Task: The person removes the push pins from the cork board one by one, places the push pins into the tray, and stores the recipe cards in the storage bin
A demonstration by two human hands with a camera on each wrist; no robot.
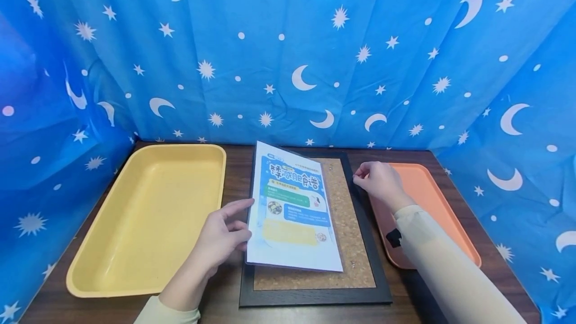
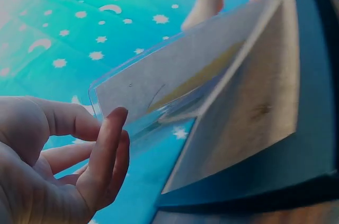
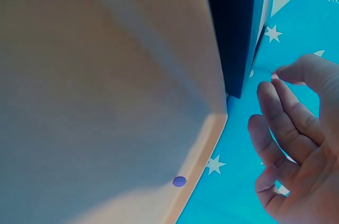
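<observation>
My left hand (image 1: 220,234) pinches the left edge of a printed sheet (image 1: 292,214) in a clear plastic sleeve (image 2: 94,97). The sheet is tilted, its left side raised over a cork board (image 1: 346,214) with a black frame (image 1: 315,297). Over the gap between frame and orange tray (image 1: 423,189), my right hand (image 1: 380,184) holds a tiny pushpin (image 3: 274,74) between thumb and index finger; its thin needle shows in the right wrist view. Two small clear things, perhaps pins, are on the cork's right side, one near the top (image 1: 330,168), one near the bottom (image 1: 353,264).
A deep yellow tray (image 1: 220,164) stands at the left of the dark wooden table (image 1: 225,289). Inside the orange tray's rim lies a small purple round piece (image 3: 179,181). Blue curtains (image 1: 270,54) with moons and stars enclose the back and sides.
</observation>
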